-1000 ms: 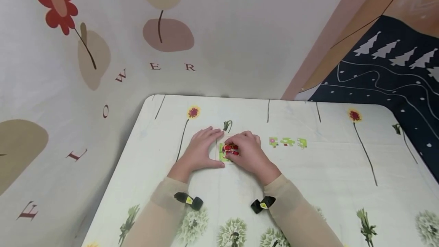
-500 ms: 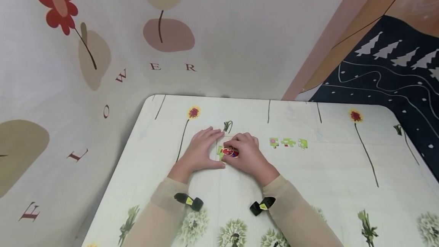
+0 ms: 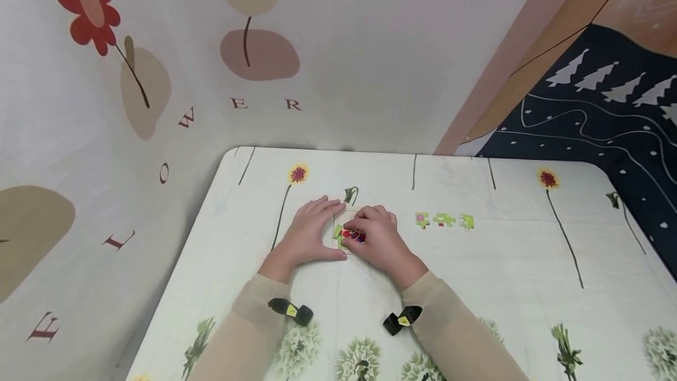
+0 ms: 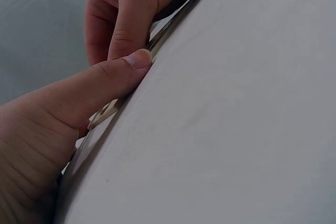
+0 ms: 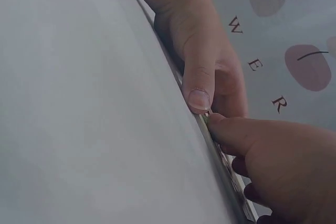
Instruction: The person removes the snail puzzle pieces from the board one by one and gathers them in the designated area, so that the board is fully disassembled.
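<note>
My left hand lies spread at the left of a small, pale puzzle board, its thumb along the near side and its straight fingers toward the far side. Over the board, my right hand pinches a red jigsaw puzzle piece between thumb and fingers, partly hidden by them. Bright green puzzle shows left of that piece. In the left wrist view, the left thumb touches the board's edge, close to the right hand. The right wrist view shows both hands meeting at the board, seen nearly edge-on.
Right of the board, three loose green puzzle pieces lie in a row: one with a pink flower, a middle one and a right one. A flower-print cloth covers the table. Printed fabric rises behind it.
My right hand has shifted slightly left and toward me with the red puzzle piece, which now sits a little lower over the board. The left hand stays in place.
</note>
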Tool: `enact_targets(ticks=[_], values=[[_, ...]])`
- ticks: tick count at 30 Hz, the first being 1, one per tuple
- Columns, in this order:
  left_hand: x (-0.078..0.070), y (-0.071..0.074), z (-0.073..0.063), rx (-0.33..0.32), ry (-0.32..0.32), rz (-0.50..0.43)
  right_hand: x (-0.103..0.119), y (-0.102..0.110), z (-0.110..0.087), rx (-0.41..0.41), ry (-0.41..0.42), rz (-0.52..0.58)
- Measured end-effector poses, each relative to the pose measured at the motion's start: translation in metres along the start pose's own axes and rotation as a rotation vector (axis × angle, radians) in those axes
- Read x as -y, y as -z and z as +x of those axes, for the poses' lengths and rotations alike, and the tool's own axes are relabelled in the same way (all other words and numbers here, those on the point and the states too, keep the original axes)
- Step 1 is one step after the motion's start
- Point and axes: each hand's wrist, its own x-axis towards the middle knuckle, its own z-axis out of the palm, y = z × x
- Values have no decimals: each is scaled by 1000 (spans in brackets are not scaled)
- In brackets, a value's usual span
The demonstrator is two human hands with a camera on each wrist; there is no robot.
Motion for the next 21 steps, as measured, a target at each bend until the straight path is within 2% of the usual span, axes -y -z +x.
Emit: enact_targets(ticks=[5,11,21], values=[[0,0,-1,2,3,-10,-2,7,-1,1,-41,43],[0,-1,1,5,14,-3,-13,29,-11,-28,-70,41],[1,-2,2,-12,6,-23,-48,65,-53,-89,-114,-22]])
